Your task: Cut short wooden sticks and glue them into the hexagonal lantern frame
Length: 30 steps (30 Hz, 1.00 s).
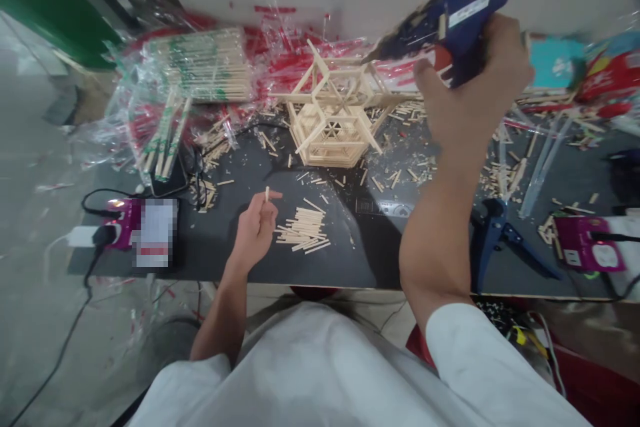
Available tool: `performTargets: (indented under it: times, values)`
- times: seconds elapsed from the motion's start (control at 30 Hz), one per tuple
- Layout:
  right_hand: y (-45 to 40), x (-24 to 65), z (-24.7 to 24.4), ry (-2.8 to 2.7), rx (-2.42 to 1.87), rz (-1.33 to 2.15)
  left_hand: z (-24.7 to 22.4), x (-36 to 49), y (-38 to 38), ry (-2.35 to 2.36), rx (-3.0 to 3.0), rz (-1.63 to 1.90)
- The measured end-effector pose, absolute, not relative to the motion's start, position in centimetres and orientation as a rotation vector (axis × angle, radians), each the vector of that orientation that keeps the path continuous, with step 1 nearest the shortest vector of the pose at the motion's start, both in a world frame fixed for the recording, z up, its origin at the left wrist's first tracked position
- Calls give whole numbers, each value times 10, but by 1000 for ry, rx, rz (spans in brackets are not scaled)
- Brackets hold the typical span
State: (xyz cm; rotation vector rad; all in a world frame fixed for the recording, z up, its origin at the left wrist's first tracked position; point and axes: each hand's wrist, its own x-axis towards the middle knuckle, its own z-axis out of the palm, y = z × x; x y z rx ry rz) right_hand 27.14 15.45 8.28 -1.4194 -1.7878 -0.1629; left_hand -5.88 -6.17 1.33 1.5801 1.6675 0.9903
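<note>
My right hand (475,90) is wrapped round a dark blue glue gun (450,23), held up over the back of the table. Its nozzle points left, at the upper part of a wooden stick frame (333,120) built of hexagonal layers. Lower down on the left, my left hand (257,223) pinches a short wooden stick (267,194) that stands up from its fingertips. Just right of that hand lies a loose pile of short sticks (303,228) on the dark table.
Plastic-wrapped stick bundles (200,67) lie back left. A phone (155,232) and purple power block (125,223) sit at the left. Blue-handled cutters (493,240) and another purple block (590,243) lie right. Stick scraps litter the dark table (360,263).
</note>
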Motion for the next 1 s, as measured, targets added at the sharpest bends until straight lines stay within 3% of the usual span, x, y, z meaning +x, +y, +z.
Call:
performTargets:
  times: [0.47, 1.0]
  values:
    - [109, 320, -9, -1199, -2134, 76, 49, 7, -7, 1293, 1190, 1062]
    - [97, 321, -30, -1258, -2040, 151, 40, 31, 38, 1458, 1137, 1093]
